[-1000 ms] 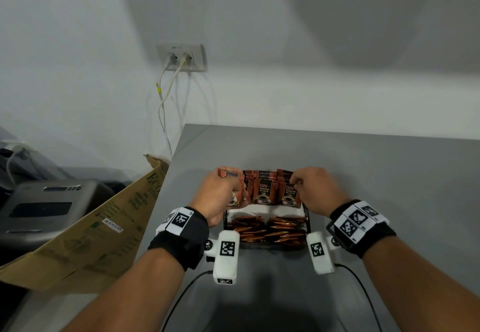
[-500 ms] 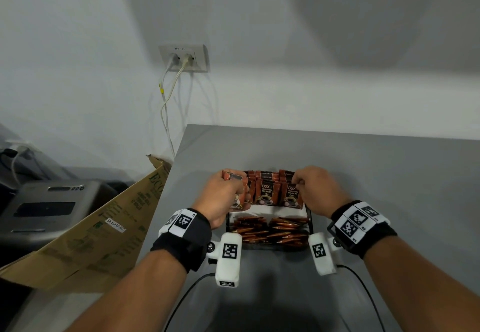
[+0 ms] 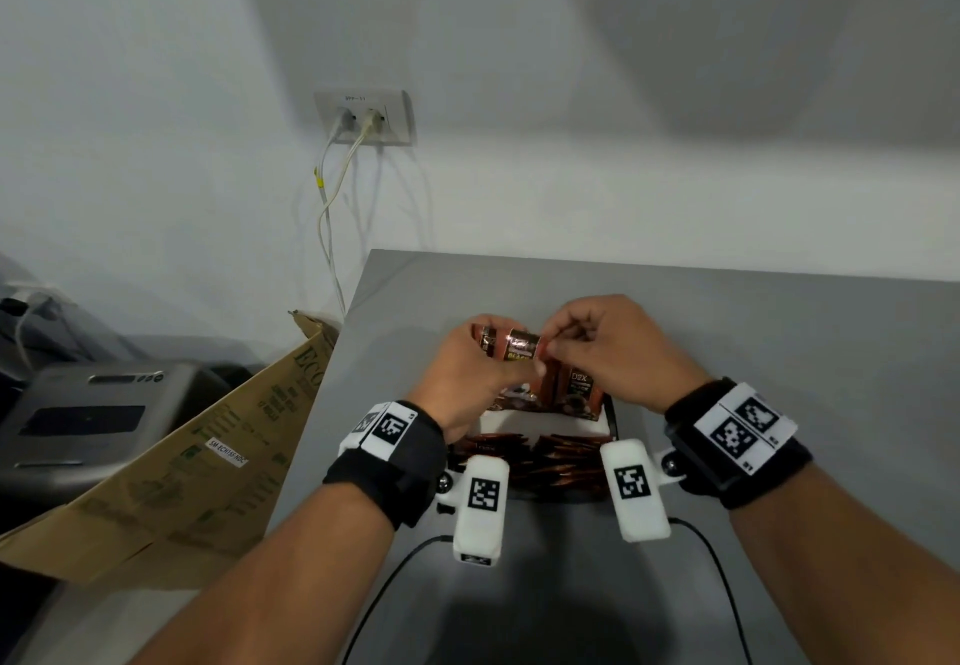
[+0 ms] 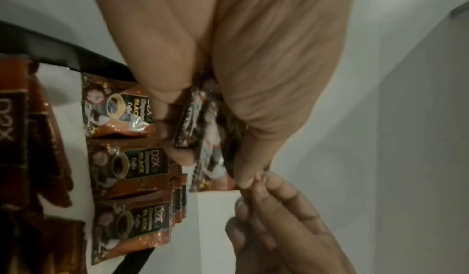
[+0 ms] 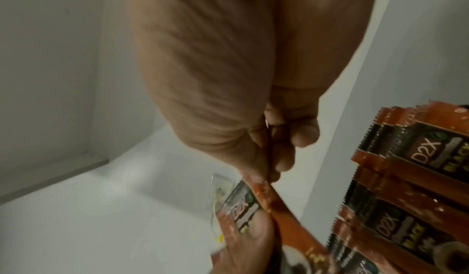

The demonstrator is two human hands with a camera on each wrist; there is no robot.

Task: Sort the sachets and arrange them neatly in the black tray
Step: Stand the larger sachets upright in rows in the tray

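Over the black tray [image 3: 613,417] my left hand [image 3: 467,378] holds a small bundle of orange-brown D2X coffee sachets [image 3: 511,347], lifted clear of the row. In the left wrist view the thumb and fingers clamp the bundle [image 4: 203,138]. My right hand [image 3: 608,347] pinches the top corner of one held sachet [image 5: 265,188] between thumb and forefinger. More sachets [image 3: 576,389] stand upright in the tray's back part, and long stick sachets [image 3: 550,461] lie in the front part. The same upright sachets [image 4: 129,170] [image 5: 406,178] show in both wrist views.
The tray sits on a grey table [image 3: 779,342] near its left edge. A cardboard box [image 3: 171,472] and a grey printer [image 3: 88,415] stand left of the table. Cables hang from a wall socket [image 3: 363,118]. Black cables [image 3: 722,586] trail over the near table.
Both hands were at the top of the upright row. Now the left hand has lifted a bundle of sachets and the right hand has moved left to pinch one.
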